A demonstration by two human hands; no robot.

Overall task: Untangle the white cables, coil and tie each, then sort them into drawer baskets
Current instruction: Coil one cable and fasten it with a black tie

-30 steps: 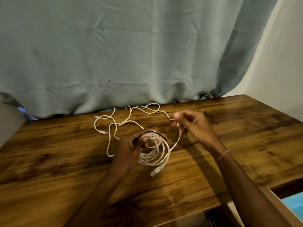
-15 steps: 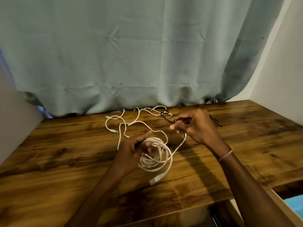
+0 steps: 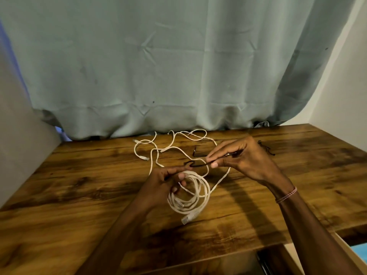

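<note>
**Tie comes to the coil**

Right hand (image 3: 246, 157), which a second ago held the cable's loose run, now pinches a dark tie (image 3: 198, 165) stretched toward the left hand (image 3: 158, 183). The left hand grips the white coil (image 3: 198, 176) just above the table (image 3: 79, 195). Coiling looks done and tying is starting. Other white cables (image 3: 170, 149) lie tangled behind.

Bare wood of the table (image 3: 79, 195) lay open on the left and along the near edge; loose white cables (image 3: 172, 148) sprawled across the far middle; mid-table, the left hand (image 3: 160, 181) gripped the coil (image 3: 200, 197) and the right hand (image 3: 244, 157) pinched a black tie (image 3: 198, 165), blocking passage; the curtain (image 3: 158, 76) closed the back; a panel (image 3: 19, 145) and a wall (image 3: 341, 96) hemmed the sides.
</note>
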